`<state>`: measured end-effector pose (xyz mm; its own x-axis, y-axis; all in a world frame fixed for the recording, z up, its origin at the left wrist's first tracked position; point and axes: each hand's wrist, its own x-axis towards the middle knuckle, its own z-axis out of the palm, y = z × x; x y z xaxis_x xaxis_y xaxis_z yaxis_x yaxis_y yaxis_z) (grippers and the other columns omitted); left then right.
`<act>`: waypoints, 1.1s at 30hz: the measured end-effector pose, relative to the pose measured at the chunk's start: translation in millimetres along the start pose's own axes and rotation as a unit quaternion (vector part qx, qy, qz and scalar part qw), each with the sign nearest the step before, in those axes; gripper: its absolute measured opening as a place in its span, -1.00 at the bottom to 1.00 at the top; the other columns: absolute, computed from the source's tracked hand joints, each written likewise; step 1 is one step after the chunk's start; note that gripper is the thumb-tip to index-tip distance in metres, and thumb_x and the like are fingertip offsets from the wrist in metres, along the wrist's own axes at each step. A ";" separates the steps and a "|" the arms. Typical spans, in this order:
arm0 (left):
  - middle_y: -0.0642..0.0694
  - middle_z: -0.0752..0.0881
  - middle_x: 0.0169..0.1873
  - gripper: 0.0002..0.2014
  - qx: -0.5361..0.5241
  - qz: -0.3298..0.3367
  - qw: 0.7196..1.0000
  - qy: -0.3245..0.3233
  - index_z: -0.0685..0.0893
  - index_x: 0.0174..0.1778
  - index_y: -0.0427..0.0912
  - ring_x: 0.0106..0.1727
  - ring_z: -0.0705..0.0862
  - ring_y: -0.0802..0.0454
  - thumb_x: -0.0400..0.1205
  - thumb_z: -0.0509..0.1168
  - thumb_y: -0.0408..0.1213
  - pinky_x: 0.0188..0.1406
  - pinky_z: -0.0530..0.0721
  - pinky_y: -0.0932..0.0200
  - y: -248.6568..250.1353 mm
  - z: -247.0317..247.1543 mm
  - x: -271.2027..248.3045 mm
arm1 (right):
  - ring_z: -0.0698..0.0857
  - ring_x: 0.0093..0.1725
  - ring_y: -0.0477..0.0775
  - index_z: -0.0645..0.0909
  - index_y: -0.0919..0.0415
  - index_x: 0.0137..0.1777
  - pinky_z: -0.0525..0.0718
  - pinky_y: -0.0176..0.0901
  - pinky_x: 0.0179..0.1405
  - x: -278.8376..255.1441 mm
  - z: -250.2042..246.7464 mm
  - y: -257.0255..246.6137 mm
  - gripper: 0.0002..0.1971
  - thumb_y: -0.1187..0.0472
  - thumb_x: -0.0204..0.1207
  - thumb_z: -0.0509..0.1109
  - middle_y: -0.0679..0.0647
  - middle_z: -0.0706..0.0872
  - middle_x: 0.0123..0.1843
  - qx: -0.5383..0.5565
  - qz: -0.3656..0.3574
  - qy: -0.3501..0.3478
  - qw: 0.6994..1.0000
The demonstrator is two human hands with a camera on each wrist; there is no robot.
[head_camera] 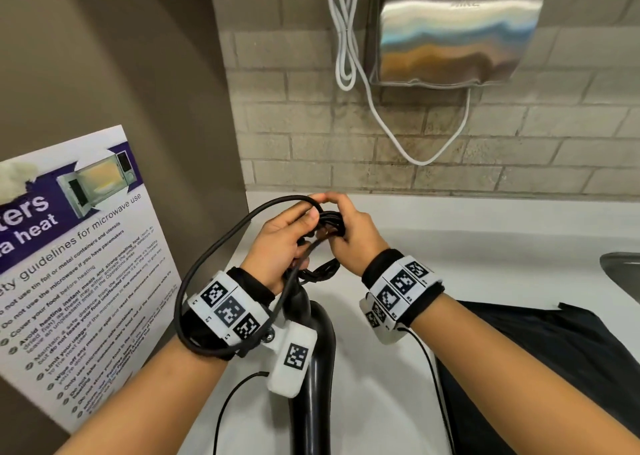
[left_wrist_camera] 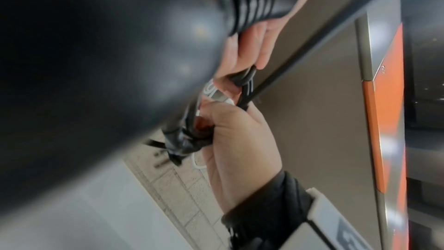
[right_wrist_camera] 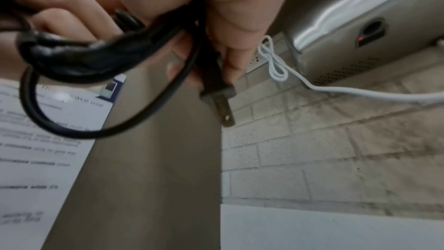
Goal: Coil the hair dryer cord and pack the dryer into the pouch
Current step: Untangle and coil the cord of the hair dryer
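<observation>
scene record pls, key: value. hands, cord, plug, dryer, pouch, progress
left hand: grips the coiled cord
right hand: grips the cord coil and plug
cord: black, partly coiled, one loose loop around the left wrist
plug: two-prong, free, held by right hand
hair dryer: black, below the hands
pouch: black, on white counter, dryer not inside
progress: coiling unfinished

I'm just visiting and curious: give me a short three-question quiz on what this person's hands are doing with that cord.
1. True or false: the black cord is plugged into the wall.
2. Which hand holds the plug? A) left hand B) right hand
3. Fill in: the dark pouch lies on the white ____.

Key: 1. False, the plug hangs free in the right wrist view. 2. B. 3. counter.
</observation>
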<state>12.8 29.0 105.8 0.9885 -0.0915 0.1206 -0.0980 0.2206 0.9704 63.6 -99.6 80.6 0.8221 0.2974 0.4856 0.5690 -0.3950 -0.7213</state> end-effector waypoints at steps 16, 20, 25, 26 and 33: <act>0.22 0.46 -0.61 -0.77 0.002 0.018 0.999 0.040 0.63 0.08 0.18 -0.70 0.15 0.25 0.68 0.13 -0.24 -0.72 0.07 0.39 1.2 5.4 1.3 | 0.65 -0.15 0.16 0.58 0.07 0.08 0.63 -0.13 -0.13 -27.6 -29.6 123.5 -0.80 0.26 0.58 0.16 0.16 0.69 0.00 -0.296 0.287 -0.175 0.894; 0.22 0.46 -0.61 -0.77 0.013 0.015 1.000 0.021 0.63 0.11 0.16 -0.69 0.13 0.25 0.68 0.14 -0.23 -0.74 0.07 0.42 -0.3 10.7 3.5 | 0.62 -0.01 0.09 0.38 -0.02 0.41 0.59 -0.10 0.15 -27.4 -14.9 92.4 -0.55 0.20 0.53 0.32 0.06 0.64 0.16 -0.176 0.211 -0.166 0.947; 0.12 0.41 -0.52 -0.78 0.003 0.017 1.000 0.013 0.66 0.11 0.11 -0.69 0.16 0.23 0.66 0.17 -0.23 -0.75 0.12 0.41 -0.2 10.0 2.7 | 0.54 0.12 -0.39 0.39 -0.14 0.23 0.50 -0.53 0.10 -23.5 -5.6 40.3 -0.40 0.63 0.49 0.14 -0.24 0.54 0.15 0.100 0.063 -0.155 0.981; 0.13 0.46 -0.52 -0.77 -0.003 0.010 1.000 0.014 0.66 0.10 0.11 -0.70 0.17 0.24 0.67 0.15 -0.24 -0.75 0.11 0.42 0.2 9.4 2.7 | 0.54 0.18 -0.29 0.40 -0.10 0.24 0.49 -0.52 0.17 -22.7 -4.5 38.1 -0.38 0.67 0.47 0.12 -0.22 0.53 0.19 0.115 0.055 -0.182 0.975; 0.20 0.55 -0.58 -0.76 -0.009 -0.007 1.000 0.012 0.62 0.14 0.09 -0.70 0.16 0.25 0.70 0.10 -0.27 -0.77 0.11 0.45 3.0 7.1 0.8 | 0.64 0.17 0.08 0.58 0.26 0.05 0.53 -0.20 0.30 -24.0 2.6 38.2 -0.74 0.53 0.48 0.19 0.40 0.65 0.17 0.090 -0.015 -0.244 0.966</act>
<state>12.4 22.7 110.3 0.9922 -0.0710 0.1020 -0.0825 0.2376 0.9679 65.5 -119.6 40.1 0.6718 0.6974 0.2496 0.5434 -0.2350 -0.8059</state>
